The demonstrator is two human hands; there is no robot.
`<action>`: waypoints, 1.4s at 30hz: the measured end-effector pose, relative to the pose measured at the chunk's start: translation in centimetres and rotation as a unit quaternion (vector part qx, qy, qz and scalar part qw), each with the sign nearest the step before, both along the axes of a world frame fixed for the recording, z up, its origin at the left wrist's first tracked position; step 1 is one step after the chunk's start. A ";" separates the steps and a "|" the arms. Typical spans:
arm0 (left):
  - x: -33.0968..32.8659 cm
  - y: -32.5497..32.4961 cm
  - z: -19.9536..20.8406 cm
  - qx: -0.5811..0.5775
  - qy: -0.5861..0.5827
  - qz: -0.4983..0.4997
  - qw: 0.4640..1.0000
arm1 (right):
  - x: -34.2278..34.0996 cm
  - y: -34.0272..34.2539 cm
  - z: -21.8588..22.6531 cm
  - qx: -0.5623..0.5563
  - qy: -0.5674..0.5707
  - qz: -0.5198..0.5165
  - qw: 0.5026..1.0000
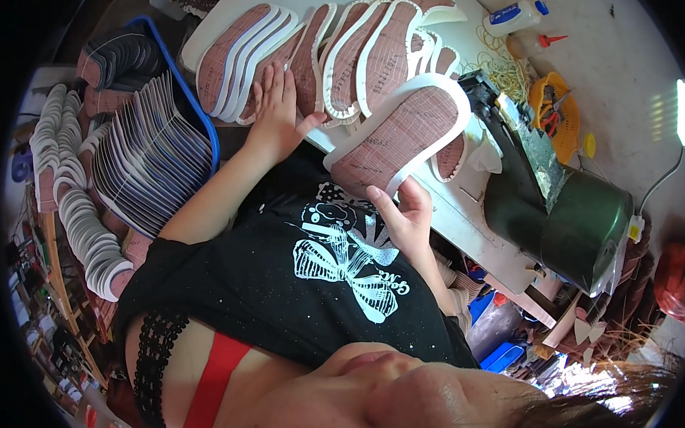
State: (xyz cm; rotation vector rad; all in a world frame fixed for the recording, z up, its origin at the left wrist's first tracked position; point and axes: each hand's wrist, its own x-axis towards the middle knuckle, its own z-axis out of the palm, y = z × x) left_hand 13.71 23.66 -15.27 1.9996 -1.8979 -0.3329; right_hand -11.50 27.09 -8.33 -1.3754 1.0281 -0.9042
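Observation:
In my right hand [409, 215] is a shoe insole [400, 136], pinched at its near edge between thumb and fingers. Its face is reddish brown with a pale grid, and a white band runs round its rim. The insole is raised in front of the table, tilted, with its rounded end toward the far right. My left hand [275, 129] lies with fingers spread on a row of similar insoles [296, 65] and holds none of them. More white-rimmed insoles [386, 54] overlap to the right of that hand. Part of another insole [452, 156] shows behind the held one.
A blue-rimmed basket [210, 128] packed with insoles stands at my left, with white-edged stacks [86, 230] beyond it. To the right is a machine with a dark green cylinder [561, 221]. Farther back are an orange basket [562, 127], tangled yellow thread [496, 69] and a white bottle [518, 15].

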 end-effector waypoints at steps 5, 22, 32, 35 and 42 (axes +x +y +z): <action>0.7 -2.8 0.1 -0.044 -0.010 -0.043 0.998 | 0.0 0.4 -0.3 0.009 -0.008 -0.005 1.000; -9.5 -2.1 10.0 0.143 0.735 -0.151 0.646 | -0.2 -1.8 -1.2 0.250 -0.431 0.042 0.866; -10.3 -4.1 9.5 0.018 0.638 -0.177 0.749 | -2.0 -6.6 4.0 0.072 -0.092 0.059 0.991; -10.0 -4.2 9.5 0.060 0.668 -0.158 0.725 | -2.3 -6.6 4.4 0.033 0.016 0.056 0.998; -10.4 -5.1 10.2 0.147 0.701 -0.186 0.673 | -3.1 -6.6 2.8 0.131 -0.178 0.101 0.970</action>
